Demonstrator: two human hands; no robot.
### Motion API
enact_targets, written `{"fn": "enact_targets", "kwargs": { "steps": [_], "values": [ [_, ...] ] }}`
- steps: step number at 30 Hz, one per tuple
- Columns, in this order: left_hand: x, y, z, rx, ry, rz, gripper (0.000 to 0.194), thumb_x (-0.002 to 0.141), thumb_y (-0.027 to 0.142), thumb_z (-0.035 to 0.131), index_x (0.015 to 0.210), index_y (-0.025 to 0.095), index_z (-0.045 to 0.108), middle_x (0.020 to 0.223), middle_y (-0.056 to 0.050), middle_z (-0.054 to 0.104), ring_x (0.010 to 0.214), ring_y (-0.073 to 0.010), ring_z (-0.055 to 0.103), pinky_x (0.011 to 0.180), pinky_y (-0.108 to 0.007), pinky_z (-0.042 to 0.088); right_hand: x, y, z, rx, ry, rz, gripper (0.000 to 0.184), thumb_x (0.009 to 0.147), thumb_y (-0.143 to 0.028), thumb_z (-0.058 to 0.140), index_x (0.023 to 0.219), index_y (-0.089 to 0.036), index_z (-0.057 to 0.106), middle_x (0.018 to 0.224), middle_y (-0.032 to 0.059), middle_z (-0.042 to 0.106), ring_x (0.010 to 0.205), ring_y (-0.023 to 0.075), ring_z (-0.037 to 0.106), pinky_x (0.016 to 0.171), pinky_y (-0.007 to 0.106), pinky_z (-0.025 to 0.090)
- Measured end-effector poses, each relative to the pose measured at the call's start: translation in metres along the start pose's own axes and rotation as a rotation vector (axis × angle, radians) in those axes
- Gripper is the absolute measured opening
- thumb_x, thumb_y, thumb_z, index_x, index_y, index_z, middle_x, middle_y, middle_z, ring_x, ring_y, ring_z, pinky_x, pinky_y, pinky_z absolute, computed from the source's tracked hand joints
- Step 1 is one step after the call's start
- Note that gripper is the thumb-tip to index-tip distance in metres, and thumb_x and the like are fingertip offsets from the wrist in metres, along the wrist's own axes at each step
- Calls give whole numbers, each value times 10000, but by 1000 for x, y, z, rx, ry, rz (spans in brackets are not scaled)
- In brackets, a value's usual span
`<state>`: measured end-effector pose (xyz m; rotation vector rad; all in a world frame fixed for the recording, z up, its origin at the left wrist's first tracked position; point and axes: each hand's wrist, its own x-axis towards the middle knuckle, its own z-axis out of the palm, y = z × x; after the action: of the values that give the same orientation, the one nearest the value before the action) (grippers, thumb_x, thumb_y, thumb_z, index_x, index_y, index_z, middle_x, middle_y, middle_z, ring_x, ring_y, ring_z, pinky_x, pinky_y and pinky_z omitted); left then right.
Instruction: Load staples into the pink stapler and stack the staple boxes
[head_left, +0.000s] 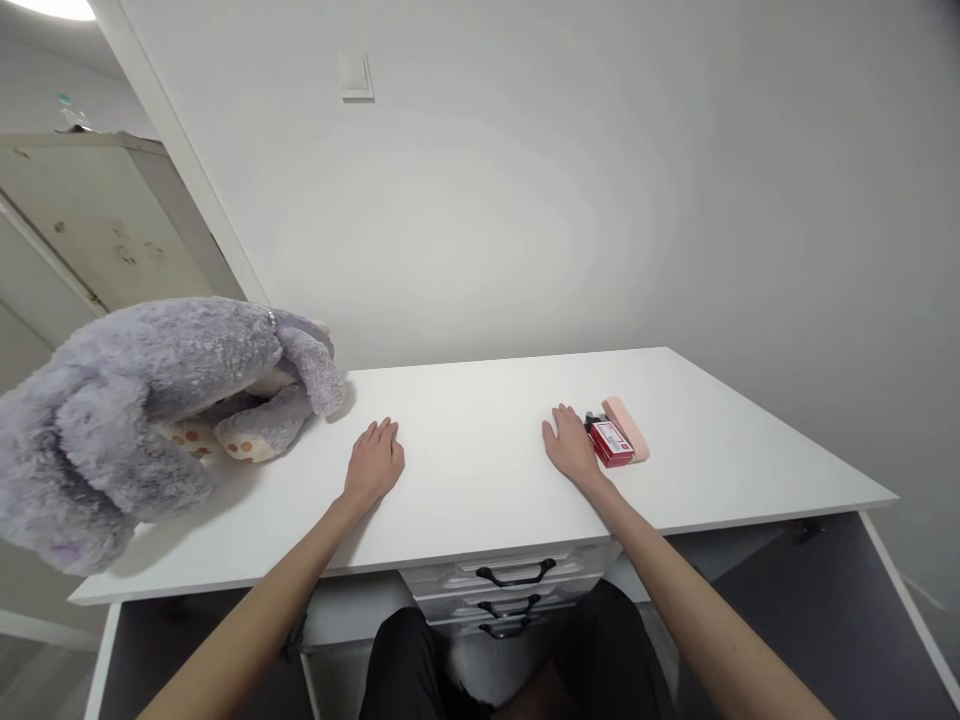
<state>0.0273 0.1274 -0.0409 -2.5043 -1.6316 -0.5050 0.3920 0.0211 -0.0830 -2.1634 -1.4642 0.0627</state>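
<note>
My left hand (375,460) lies palm down on the white tabletop (480,450), fingers stretched forward and nothing in it. My right hand (570,445) also rests flat on the surface, thumb apart from the fingers. Just right of it is a small red and white box (612,443). A pink case (625,428) lies along the box's far right side. Behind the box, a small dark object (592,418) shows partly; its kind is unclear. Left of my left hand, a large lilac plush toy (187,350) is slumped over on the tabletop.
Below the top, a stack of drawers with black handles (516,573) faces my knees. Cabinet doors stand open at both sides, the right door (840,610) included. A grey wall (480,200) with a light switch (355,77) rises behind. A metal cabinet (112,215) is far left.
</note>
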Motion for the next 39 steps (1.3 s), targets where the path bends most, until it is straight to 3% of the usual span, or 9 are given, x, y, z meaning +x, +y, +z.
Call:
{"fn": "enact_targets", "kwargs": {
  "steps": [5,13,39],
  "values": [
    [-1,0,0,0,-1,1,513,995,228,354,1443,121,578,1577,-131,523,1497,-320,426,1235,-494,346,-3,-2,-1,-8,-6,-7,606,1064,-348,288,1519,9,471,1625,220,428,1562,308,297,1247,429,249],
    [0,1,0,6,5,8,509,982,232,380,1438,126,582,1572,-132,530,1496,-316,426,1242,-488,328,-13,-17,-5,-51,-105,-168,603,1071,-423,328,1542,-76,473,1676,152,371,1581,241,267,1279,387,144],
    [-2,6,-2,46,-16,7,523,1004,222,320,1440,70,566,1580,-154,515,1500,-322,419,1234,-475,329,-16,-22,-5,-126,-84,-201,572,1069,-352,319,1504,-31,503,1650,185,405,1566,279,302,1281,407,153]
  ]
}}
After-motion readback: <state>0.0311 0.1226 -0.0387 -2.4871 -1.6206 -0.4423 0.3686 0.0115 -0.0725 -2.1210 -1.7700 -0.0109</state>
